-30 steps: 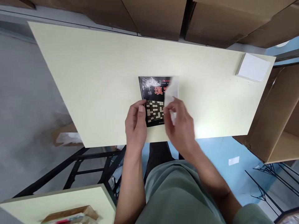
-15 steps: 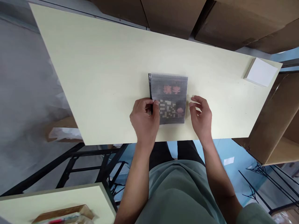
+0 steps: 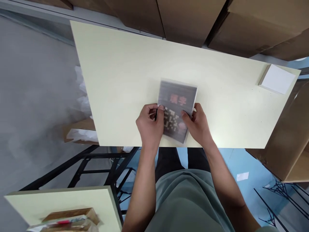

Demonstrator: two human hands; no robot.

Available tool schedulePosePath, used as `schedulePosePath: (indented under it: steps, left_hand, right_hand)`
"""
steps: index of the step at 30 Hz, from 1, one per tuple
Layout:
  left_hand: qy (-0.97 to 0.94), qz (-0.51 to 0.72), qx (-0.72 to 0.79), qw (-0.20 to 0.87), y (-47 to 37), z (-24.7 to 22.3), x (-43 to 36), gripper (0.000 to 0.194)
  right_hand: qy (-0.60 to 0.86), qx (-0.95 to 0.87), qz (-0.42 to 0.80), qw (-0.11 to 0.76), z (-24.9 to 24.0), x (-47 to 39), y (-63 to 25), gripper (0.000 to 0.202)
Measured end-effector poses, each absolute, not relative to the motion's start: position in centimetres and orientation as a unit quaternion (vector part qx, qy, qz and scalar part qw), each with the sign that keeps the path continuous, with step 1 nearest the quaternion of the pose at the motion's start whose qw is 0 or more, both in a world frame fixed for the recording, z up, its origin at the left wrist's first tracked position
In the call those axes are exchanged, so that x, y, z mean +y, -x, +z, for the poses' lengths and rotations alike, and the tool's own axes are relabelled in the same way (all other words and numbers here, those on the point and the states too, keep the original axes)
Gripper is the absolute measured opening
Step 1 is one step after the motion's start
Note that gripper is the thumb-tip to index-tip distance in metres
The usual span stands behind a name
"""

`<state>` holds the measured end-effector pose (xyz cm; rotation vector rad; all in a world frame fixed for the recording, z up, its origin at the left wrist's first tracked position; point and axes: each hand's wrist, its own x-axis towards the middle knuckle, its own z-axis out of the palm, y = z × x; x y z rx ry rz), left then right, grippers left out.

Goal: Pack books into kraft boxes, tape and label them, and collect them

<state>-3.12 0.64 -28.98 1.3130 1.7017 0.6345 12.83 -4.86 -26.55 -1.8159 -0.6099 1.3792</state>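
Observation:
A flat dark grey packet with reddish characters and a pattern of pale blocks, in a cloudy translucent sleeve, is tilted clockwise over the pale table. Its left edge is pinched between the thumb and fingers of my left hand. On the right side, my right hand grips it, thumb on the front face and fingers behind the edge. The packet's outline is slightly blurred.
A white stack sits at the table's right corner. Brown cartons line the far edge. An open carton stands right, below the tabletop. At lower left a smaller table bears a box with plastic-wrapped items.
My right hand has moved left and closed on the packet's right side. The packet has turned clockwise, its lower end nearer my body. My left hand keeps its pinch.

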Motion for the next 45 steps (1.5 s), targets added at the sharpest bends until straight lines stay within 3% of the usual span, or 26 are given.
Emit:
schedulePosePath:
  steps: [10,14,20,30,36,40,45]
  left_hand:
    - [-0.376,0.297,0.63,0.611,11.9,-26.3,3.5,0.046]
    - [-0.392,0.334,0.642,0.568,15.2,-25.9,5.9,0.046]
    - [-0.429,0.375,0.632,0.525,18.9,-29.1,11.0,0.047]
    - [-0.517,0.358,0.646,0.433,18.3,-31.7,15.4,0.033]
    - [-0.585,0.346,0.672,0.295,17.9,-33.9,15.1,0.028]
    - [-0.588,0.367,0.672,0.261,18.5,-33.3,14.1,0.04]
    - [-0.552,0.393,0.694,0.246,20.6,-30.2,8.6,0.044]
  right_hand:
    - [0.66,-0.308,0.557,0.399,-23.0,-2.5,-8.9,0.042]
    - [0.652,-0.326,0.553,0.403,-23.7,1.2,-5.2,0.045]
    - [0.674,-0.344,0.512,0.406,-27.4,6.9,-0.1,0.044]
    - [0.808,-0.403,0.243,0.355,-32.2,11.5,2.7,0.03]
    - [0.813,-0.467,0.127,0.324,-33.8,11.4,3.4,0.045]
    - [0.797,-0.486,0.13,0.335,-33.0,10.6,2.9,0.055]
    - [0.755,-0.548,0.132,0.335,-29.3,7.5,3.1,0.044]
